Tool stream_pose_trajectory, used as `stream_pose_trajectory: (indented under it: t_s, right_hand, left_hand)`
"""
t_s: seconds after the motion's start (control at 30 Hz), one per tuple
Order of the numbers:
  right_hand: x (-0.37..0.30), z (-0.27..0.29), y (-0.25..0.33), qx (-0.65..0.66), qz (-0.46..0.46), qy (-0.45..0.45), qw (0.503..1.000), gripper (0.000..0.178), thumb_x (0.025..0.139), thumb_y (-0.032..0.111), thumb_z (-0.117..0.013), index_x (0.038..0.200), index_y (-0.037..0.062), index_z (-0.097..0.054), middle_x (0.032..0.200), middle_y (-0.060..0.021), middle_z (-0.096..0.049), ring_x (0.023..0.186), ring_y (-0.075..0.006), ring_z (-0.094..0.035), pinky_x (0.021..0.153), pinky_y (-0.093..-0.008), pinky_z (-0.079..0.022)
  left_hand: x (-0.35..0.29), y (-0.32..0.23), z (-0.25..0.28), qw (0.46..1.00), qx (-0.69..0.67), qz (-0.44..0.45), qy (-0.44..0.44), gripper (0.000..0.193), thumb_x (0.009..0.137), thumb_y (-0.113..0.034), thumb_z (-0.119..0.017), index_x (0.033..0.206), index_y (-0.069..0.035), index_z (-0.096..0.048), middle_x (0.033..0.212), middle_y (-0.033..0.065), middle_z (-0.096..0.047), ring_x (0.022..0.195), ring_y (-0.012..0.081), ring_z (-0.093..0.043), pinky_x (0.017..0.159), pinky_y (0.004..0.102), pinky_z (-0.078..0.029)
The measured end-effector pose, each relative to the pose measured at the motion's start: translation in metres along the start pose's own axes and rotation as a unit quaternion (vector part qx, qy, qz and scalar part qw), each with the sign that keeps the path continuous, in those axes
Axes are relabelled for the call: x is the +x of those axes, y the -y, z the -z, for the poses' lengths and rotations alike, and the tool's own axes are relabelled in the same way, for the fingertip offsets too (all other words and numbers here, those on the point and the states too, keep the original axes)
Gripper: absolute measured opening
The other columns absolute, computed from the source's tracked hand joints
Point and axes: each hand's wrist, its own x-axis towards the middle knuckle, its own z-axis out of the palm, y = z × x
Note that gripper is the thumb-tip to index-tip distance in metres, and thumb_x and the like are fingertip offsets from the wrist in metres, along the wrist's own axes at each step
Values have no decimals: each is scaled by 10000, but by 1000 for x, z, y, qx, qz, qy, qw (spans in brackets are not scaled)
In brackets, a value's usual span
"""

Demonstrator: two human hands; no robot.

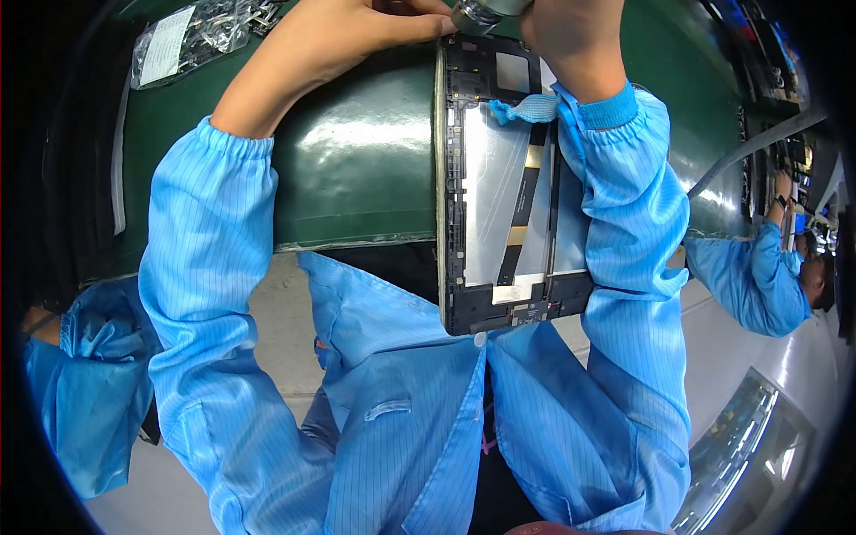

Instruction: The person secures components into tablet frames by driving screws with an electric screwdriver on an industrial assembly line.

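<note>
One flat rectangular black-and-silver device [489,196] overhangs the green desk [357,178], bare room leftward. Between left hand [357,31] and right hand [572,40], one silver cylindrical tool [475,16]; cropped, the fingers' closure I cannot tell.

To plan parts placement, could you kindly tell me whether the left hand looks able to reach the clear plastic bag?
Probably yes: nothing visible blocks the way from the left hand to the clear plastic bag, though its thumb is beside the flat device.
</note>
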Motion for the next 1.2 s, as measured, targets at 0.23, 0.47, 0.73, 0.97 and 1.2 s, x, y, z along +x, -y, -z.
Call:
stream_pose_trajectory:
  t_s: [0.23, 0.47, 0.73, 0.97, 1.2]
  right_hand:
    - [2, -3, -1, -21, 26, 19, 999, 171, 890, 44, -520, 870, -69, -647, 637, -43, -597, 493, -85, -520, 462, -234, -418]
    - [1, -7, 1, -50, 49, 22, 997, 140, 881, 29, -572, 786, -40, -648, 555, -21, -566, 466, -72, -518, 438, -234, -402]
    - [1, -6, 7, 19, 14, 10, 1000, 87, 870, 11, -587, 821, -45, -632, 571, -45, -579, 460, -103, -534, 435, -243, -414]
    - [5, -17, -4, 79, -26, -48, 995, 96, 855, 10, -571, 877, -46, -645, 592, -50, -594, 460, -105, -533, 435, -245, -419]
    - [2, 2, 8, 56, -85, -16, 995, 93, 852, 15, -582, 901, -28, -648, 620, -56, -609, 477, -111, -551, 434, -249, -431]
  left_hand:
    - [-1, -3, -3, 1000, -1, -16, -12, 144, 853, -90, -710, 888, 50, -709, 766, 41, -679, 717, 87, -584, 687, 251, -474]
    - [-3, -1, -3, 1000, 8, 13, -6, 120, 844, -74, -702, 864, 45, -697, 735, 30, -669, 700, 78, -575, 673, 252, -470]
    - [-2, -4, -5, 1000, -17, -2, -15, 99, 847, -58, -701, 850, 40, -690, 760, 24, -668, 726, 73, -574, 674, 250, -469]
    - [2, 34, 11, 990, 124, -66, -16, 190, 930, -141, -658, 992, 38, -673, 868, 23, -641, 835, 90, -606, 787, 244, -483]
    - [-116, -52, -59, 904, 115, -17, -412, 415, 1005, -147, -579, 627, -1, -492, 542, -11, -425, 512, 53, -335, 462, 277, -251]
